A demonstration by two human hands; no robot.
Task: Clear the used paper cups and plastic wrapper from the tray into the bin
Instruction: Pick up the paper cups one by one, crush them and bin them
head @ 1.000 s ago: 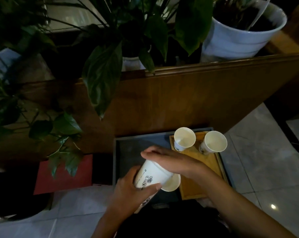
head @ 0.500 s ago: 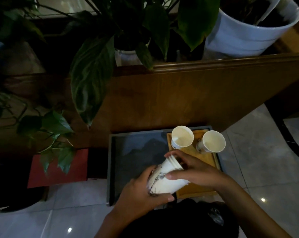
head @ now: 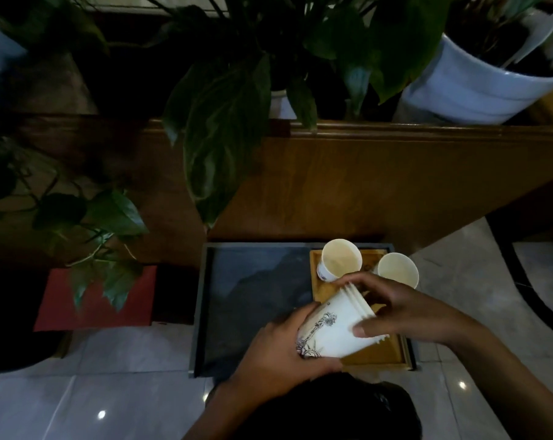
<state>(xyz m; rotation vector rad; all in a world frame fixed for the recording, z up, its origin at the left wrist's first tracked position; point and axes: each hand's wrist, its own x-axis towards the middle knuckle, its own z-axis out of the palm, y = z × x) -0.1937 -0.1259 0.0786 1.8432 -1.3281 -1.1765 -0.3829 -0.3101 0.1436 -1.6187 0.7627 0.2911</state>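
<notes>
A red mat (head: 94, 300) lies on the floor left of the dark tray (head: 202, 306). Over the tray's near edge, the left hand (head: 278, 354) clamps its grip round the base of a tilted cup stack (head: 338, 328); the right hand (head: 405, 309) pinches the stack's rims. Two cups (head: 341, 258) stand upright at the far right corner.

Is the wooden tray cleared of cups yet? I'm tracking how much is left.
No: two paper cups stand upright on the wooden tray, beyond the stack of cups held in both hands.
</notes>
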